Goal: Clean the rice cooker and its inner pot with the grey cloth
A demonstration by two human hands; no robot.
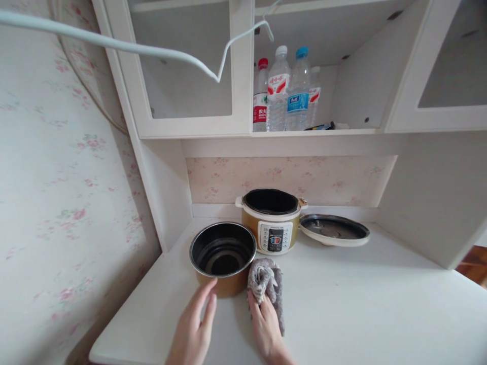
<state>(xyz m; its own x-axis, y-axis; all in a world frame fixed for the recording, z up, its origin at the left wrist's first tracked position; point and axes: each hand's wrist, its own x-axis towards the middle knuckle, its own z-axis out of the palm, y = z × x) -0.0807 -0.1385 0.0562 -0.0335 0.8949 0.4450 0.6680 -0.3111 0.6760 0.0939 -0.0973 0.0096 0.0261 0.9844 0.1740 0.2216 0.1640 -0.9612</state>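
Observation:
A grey cloth (279,299) lies bunched on the white desk, and my right hand (265,322) has its fingers closed on the near part of it. My left hand (195,322) is just in front of the inner pot (228,287), thumb and fingers apart, holding nothing. That pot has a black inside and a gold-brown outside, and nothing shows in it. Behind the cloth stands the gold and white electric cooker (249,221) with its top uncovered. Its lid (337,241) rests upside down to the right.
Above the desk (350,304) hangs a white cabinet (182,129) with glass doors. Several plastic bottles (279,86) stand on its open shelf. A white hanger (171,55) crosses the upper left, close to the camera. A flowered wall (72,213) bounds the left side.

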